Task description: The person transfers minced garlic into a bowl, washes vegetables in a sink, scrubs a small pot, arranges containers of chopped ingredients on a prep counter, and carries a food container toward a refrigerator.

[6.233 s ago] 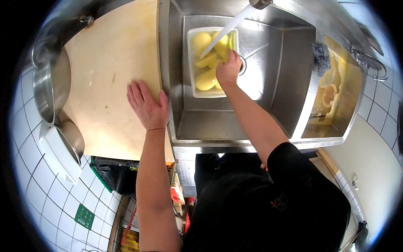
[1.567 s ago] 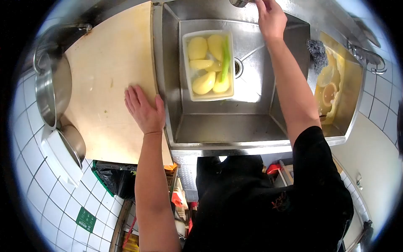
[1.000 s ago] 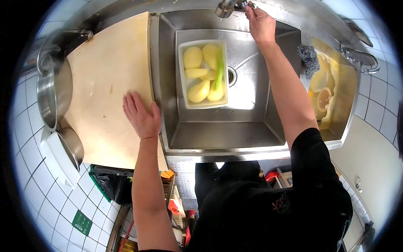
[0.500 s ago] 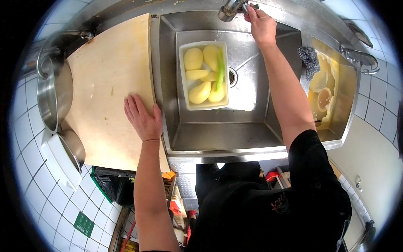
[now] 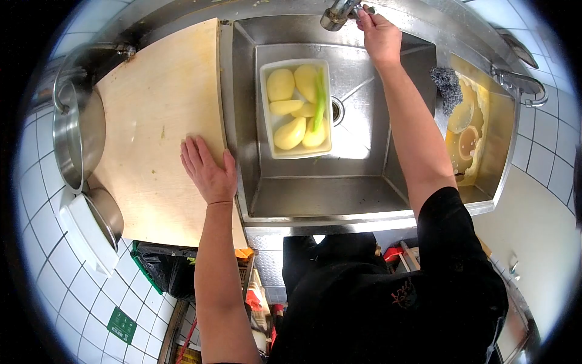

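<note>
In the head view, a green sign (image 5: 122,325) is on the white wall tiles (image 5: 66,273). It has small white marks, too tiny to read. The black shirt (image 5: 376,321) has a reddish curly mark (image 5: 403,295) that I can't read.

The left hand (image 5: 211,176) lies flat on the smooth wooden board (image 5: 145,121), fingers close together and thumb out to the side. The right hand (image 5: 382,41) pinches the small handle (image 5: 367,9) beside the round metal faucet (image 5: 335,17).

A white plastic tub (image 5: 264,112) sits in the shiny steel sink (image 5: 327,197), just beside the round drain (image 5: 337,111). In it are smooth, yellow peeled potatoes (image 5: 280,85), some whole and some in pieces, and a long green stalk (image 5: 320,100). A gray, curly steel scrubber (image 5: 447,87) is by the side basin (image 5: 485,182), which has yellowish stuff inside.

The top of the faucet is cut off. Fingers hide part of the handle. The edges are dark, and I can't tell what is inside the black bag (image 5: 170,267).
</note>
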A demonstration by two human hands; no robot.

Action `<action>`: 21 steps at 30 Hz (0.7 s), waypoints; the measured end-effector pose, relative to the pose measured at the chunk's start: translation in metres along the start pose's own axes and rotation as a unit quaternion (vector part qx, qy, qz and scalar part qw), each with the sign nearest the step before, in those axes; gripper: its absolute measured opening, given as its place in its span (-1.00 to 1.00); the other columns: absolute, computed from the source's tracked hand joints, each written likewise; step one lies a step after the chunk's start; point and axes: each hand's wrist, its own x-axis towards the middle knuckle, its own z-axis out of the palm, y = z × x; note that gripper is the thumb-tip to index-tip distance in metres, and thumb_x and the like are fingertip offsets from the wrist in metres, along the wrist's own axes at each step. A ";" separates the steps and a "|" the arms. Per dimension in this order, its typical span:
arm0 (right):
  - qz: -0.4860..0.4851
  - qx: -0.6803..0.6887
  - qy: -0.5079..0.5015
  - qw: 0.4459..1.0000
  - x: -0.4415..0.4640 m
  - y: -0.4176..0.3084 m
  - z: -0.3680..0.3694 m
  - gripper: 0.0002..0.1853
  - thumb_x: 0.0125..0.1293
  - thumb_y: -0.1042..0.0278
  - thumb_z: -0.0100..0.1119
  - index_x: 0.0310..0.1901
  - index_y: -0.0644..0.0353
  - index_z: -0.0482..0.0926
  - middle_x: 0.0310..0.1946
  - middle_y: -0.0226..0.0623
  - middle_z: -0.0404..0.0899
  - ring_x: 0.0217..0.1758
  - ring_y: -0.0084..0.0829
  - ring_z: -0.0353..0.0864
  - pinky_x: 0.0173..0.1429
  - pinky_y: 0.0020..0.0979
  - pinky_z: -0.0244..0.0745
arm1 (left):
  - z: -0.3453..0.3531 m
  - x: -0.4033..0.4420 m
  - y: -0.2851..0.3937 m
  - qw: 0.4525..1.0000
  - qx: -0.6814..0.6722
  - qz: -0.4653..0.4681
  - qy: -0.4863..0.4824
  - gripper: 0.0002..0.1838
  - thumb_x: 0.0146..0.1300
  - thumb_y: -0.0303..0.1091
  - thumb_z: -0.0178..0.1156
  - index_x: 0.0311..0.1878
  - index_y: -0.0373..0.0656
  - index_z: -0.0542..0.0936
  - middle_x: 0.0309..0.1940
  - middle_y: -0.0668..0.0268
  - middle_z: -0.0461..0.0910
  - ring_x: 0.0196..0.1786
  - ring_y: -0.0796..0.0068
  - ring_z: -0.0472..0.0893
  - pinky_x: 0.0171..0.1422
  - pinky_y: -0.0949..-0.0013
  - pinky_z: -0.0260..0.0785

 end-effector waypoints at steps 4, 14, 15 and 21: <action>-0.123 -0.174 0.047 0.976 -0.003 -0.005 -0.002 -0.65 0.44 0.08 0.23 0.01 0.19 0.73 -0.28 -0.12 0.74 -0.24 -0.15 0.76 -0.09 -0.28 0.65 | 0.000 0.000 0.000 1.000 -0.002 0.001 0.001 -0.22 0.32 -0.07 0.20 0.47 -0.36 0.27 0.50 -0.13 0.19 0.57 -0.19 0.14 0.64 -0.16 -0.06; -0.179 -0.216 0.080 0.956 -0.005 -0.009 0.000 -0.65 0.43 0.09 0.23 0.02 0.19 0.73 -0.27 -0.09 0.73 -0.23 -0.05 0.73 -0.12 -0.16 0.64 | 0.000 -0.001 -0.001 1.000 -0.002 -0.002 -0.001 -0.22 0.32 -0.06 0.19 0.47 -0.37 0.27 0.49 -0.14 0.20 0.57 -0.20 0.12 0.64 -0.16 -0.06; -0.169 -0.203 0.069 0.962 -0.006 -0.011 -0.001 -0.68 0.43 0.16 0.21 -0.02 0.25 0.71 -0.27 -0.01 0.71 -0.22 0.02 0.71 -0.12 -0.12 0.62 | 0.000 -0.001 -0.001 1.000 0.000 -0.001 0.000 -0.22 0.32 -0.06 0.19 0.47 -0.37 0.27 0.49 -0.14 0.20 0.57 -0.20 0.12 0.64 -0.16 -0.06; -0.156 -0.185 0.043 0.969 -0.010 -0.023 -0.005 -0.77 0.42 0.35 0.18 -0.06 0.33 0.66 -0.28 0.14 0.65 -0.19 0.15 0.66 -0.12 0.02 0.56 | -0.001 -0.002 -0.001 1.000 -0.002 -0.002 -0.011 -0.24 0.39 -0.08 0.15 0.50 -0.37 0.22 0.53 -0.14 0.14 0.59 -0.18 0.08 0.66 -0.13 -0.09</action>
